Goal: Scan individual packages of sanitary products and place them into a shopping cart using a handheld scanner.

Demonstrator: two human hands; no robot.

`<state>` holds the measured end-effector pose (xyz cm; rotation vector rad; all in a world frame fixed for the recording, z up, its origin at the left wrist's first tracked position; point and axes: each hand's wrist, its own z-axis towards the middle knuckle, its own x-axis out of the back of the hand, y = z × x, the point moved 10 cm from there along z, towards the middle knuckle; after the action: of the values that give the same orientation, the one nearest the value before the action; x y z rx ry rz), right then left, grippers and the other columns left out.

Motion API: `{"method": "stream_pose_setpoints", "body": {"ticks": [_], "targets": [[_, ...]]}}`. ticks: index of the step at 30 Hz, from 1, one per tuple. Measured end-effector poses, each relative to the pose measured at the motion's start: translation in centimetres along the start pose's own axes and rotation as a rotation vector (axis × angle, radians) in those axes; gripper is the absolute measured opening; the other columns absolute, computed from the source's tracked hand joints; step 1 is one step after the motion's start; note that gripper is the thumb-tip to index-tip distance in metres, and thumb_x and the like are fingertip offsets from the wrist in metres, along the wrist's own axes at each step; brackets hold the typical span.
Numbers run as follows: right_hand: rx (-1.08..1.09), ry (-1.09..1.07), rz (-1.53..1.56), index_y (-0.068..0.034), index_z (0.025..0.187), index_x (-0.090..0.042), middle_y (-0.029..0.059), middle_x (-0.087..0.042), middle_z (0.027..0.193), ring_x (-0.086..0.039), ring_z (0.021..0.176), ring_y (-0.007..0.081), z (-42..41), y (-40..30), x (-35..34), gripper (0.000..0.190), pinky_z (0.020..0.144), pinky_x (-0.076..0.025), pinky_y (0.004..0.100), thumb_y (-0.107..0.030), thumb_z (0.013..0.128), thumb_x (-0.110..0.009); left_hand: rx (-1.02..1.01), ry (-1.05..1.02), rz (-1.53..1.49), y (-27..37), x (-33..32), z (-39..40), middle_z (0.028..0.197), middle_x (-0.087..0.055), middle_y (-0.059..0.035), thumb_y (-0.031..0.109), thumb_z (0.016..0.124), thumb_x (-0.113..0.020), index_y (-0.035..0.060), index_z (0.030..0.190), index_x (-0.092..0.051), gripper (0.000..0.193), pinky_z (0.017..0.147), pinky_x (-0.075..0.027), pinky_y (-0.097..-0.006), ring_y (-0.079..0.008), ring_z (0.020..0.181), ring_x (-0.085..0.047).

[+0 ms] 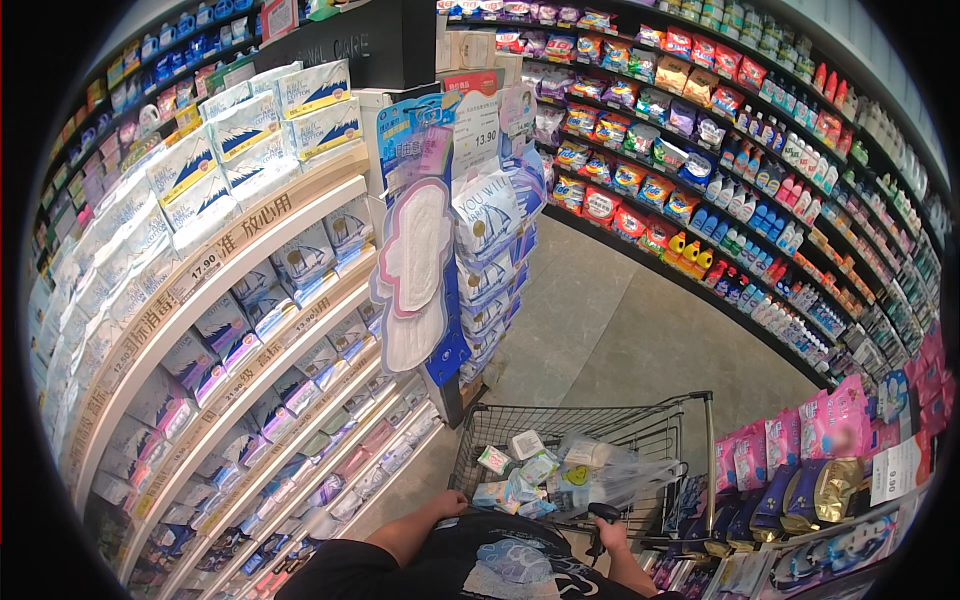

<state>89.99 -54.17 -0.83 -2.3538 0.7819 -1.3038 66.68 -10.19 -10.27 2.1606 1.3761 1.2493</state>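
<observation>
A wire shopping cart [480, 409] stands right before me. My left hand [448, 504] is at its near left corner, fingers curled; what lies under them is hidden. My right hand [612, 534] is closed around a black handle-shaped object [603, 512] at the cart's near side; its exact kind is unclear. Inside the cart lie a small white-and-green pack [493, 460], a white pack [526, 445], several blue soft packs [491, 495] and a clear plastic bag [637, 480] with goods in it.
At left rises a white shelf [330, 289] of sanitary pad packs [319, 90]. A hanging pad display [416, 247] juts out at its end. Grey floor tiles [577, 300] lead to curved-looking detergent shelves [645, 180]. Pink bags [784, 439] stand on a rack at right.
</observation>
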Motion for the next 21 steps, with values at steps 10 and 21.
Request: {"method": "stream_pose_setpoints", "body": {"ticks": [10,21], "targets": [[0.036,-0.01,0.086,0.014,0.105,-0.066,0.0228,-0.072,0.091,-0.072,0.084,0.0306,1.2,1.2,-0.9,0.057,0.075,-0.055,0.0413,-0.036,0.08,-0.077,-0.021,0.053,-0.021,-0.1,0.1,-0.2,0.103,-0.075,-0.0158,0.028,0.086,-0.068,0.0084,0.107,-0.074,0.029,0.087,-0.056,-0.0444,-0.0331,0.096,-0.071],[0.139,0.049,0.08,0.009,0.103,-0.068,0.0189,-0.071,0.084,-0.072,0.079,0.0301,1.1,0.3,-0.7,0.048,0.073,-0.056,0.0406,-0.033,0.081,-0.077,-0.055,0.14,-0.003,0.5,0.5,-1.0,0.101,-0.074,-0.0164,0.026,0.086,-0.068,0.0078,0.105,-0.074,0.027,0.086,-0.056,-0.0445,-0.0343,0.096,-0.071]]}}
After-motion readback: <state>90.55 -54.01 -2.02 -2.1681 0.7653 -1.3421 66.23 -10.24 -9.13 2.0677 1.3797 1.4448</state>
